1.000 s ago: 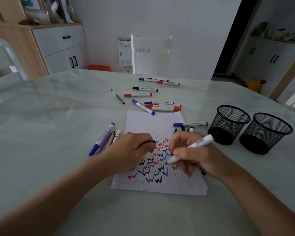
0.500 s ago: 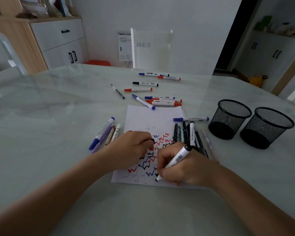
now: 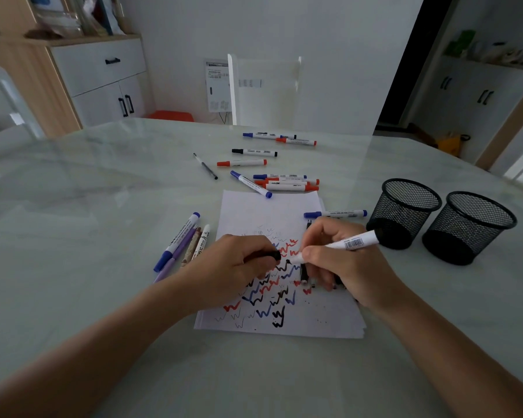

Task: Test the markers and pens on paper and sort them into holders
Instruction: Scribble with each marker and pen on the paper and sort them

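Step in hand: the person is bringing cap and marker together, judged from their alignment; the recapping is not yet done.
Right grip: the right hand (image 3: 341, 263) is pinching the white marker (image 3: 341, 245) near its writing end, fingers pressed together around the barrel.
Left grip: the left hand (image 3: 239, 267) is closing around the black cap (image 3: 271, 254), with the cap's end protruding toward the marker tip.
Marker position: the marker is hovering above the paper (image 3: 280, 267), over the red, blue and black test squiggles.
Long axis: the barrel is running from lower left to upper right, tip toward the left hand, tail toward the near mesh holder (image 3: 403, 212).
Key relation: the cap is lying just left of the tip, nearly touching it; whether they are touching cannot be told.
Holders: the far mesh holder (image 3: 468, 227) is standing just beside the near one, both to the right of the paper on the surface (image 3: 103, 206).
Nearer hand: the right hand is nearer both holders, so it is likely the one suited to drop the marker.
Untested stock: loose markers (image 3: 284, 184) are lying beyond the paper.
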